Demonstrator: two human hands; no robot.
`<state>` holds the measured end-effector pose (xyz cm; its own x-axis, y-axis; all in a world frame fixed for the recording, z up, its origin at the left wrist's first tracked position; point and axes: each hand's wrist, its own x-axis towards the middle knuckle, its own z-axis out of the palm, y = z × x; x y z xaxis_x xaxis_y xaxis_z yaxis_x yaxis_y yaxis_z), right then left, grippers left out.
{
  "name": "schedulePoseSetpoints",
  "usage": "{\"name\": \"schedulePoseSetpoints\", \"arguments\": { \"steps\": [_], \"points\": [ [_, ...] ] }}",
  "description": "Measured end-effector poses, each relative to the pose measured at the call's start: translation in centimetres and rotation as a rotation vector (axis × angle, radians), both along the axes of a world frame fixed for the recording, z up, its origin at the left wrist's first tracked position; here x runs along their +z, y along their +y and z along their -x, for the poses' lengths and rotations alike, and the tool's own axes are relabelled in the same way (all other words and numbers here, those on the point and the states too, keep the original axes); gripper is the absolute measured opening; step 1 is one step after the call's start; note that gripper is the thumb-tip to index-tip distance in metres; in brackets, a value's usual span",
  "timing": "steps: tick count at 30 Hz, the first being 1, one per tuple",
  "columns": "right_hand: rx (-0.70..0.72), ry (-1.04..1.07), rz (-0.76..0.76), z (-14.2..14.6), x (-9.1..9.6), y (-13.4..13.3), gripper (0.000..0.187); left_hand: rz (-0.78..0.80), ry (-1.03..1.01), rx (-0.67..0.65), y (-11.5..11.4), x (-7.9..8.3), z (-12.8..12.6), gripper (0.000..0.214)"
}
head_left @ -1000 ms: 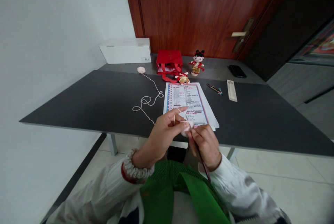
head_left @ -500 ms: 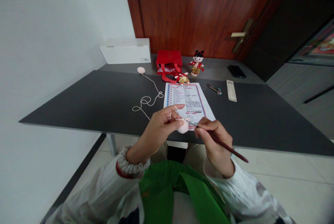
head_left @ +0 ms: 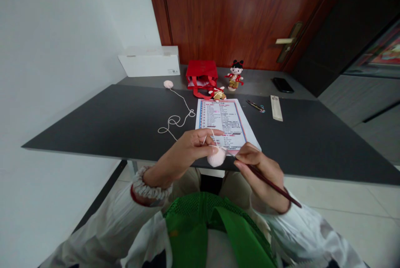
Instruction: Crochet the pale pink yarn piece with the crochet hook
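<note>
Between my hands, at the table's front edge, is a small round pale pink crochet piece [head_left: 216,157]. My left hand [head_left: 195,145] pinches its upper edge, with yarn looped over the raised index finger. My right hand [head_left: 261,172] grips a crochet hook [head_left: 271,184] with a long dark red handle, slanting down to the right. Its thin metal tip meets the right side of the piece; the exact stitch is too small to make out. Pale yarn [head_left: 174,121] runs in loose loops over the table to a small yarn ball [head_left: 168,84].
Under my hands lies a printed pattern sheet [head_left: 220,114]. Behind it are a red gift bag [head_left: 201,72], a crocheted doll [head_left: 235,77] and a smaller doll part [head_left: 218,94]. Small scissors [head_left: 255,105], a pale packet [head_left: 276,108], a black phone [head_left: 283,85] and a white box [head_left: 150,63] surround it.
The crochet piece has come slightly down and toward me, and more of its round side shows. My right hand has shifted a little right and down with the hook.
</note>
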<state>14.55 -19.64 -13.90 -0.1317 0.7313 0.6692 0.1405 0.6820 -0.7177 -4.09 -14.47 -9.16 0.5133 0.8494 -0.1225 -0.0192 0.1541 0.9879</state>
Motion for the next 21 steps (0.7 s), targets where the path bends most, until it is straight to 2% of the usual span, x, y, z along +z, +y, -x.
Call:
{"name": "schedulePoseSetpoints", "arguments": {
  "steps": [2,4,8,10,13,16,21],
  "points": [
    [0.087,-0.149,-0.133,-0.6,0.3,0.1,0.025,0.02,0.013,-0.029,0.1,0.0,0.2,0.036],
    [0.113,-0.144,-0.117,-0.8,0.2,0.0,0.025,0.019,0.026,-0.052,0.2,0.0,0.3,0.035],
    [0.053,0.193,0.224,-0.1,-0.6,-0.4,0.013,-0.03,0.055,-0.106,0.4,0.2,0.5,0.011],
    [0.064,0.286,0.312,0.0,-0.8,-0.7,0.011,-0.016,0.071,-0.126,0.5,0.3,0.6,0.016],
    [0.103,0.27,0.319,-0.3,-0.7,-0.6,0.01,0.042,0.076,-0.184,0.6,0.3,0.8,0.036],
    [0.206,0.312,0.393,-0.8,-0.3,0.1,0.009,0.064,0.083,-0.262,0.8,0.1,1.0,0.039],
    [0.431,0.632,0.684,-0.3,0.1,1.4,0.02,0.043,0.065,-0.275,1.1,-0.4,1.0,0.038]
  ]
}}
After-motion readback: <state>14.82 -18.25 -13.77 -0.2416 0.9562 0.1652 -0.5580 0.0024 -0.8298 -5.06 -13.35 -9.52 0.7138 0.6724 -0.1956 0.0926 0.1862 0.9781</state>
